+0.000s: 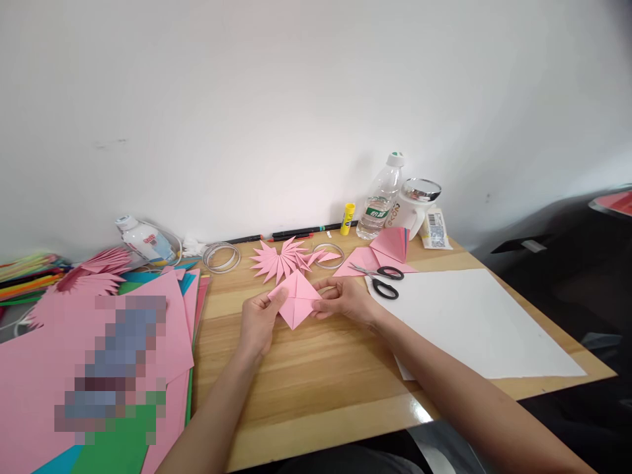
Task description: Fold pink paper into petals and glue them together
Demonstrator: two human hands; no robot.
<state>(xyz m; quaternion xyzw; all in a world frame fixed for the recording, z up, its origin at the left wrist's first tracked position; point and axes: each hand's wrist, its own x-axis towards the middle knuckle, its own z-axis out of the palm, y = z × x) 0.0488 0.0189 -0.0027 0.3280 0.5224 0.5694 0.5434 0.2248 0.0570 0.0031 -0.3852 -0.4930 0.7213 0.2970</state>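
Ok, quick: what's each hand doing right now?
Left hand: pinching the left corner of the folded pink paper.
Right hand: pinching the right corner of the same paper.

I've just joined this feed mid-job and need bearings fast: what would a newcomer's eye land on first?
First comes the folded pink paper, pinched at mid-table between the left hand and right hand. Just behind it lies a spiky pink paper flower, and black-handled scissors rest to the right at the edge of a large white sheet. A stack of coloured paper fills the left foreground.
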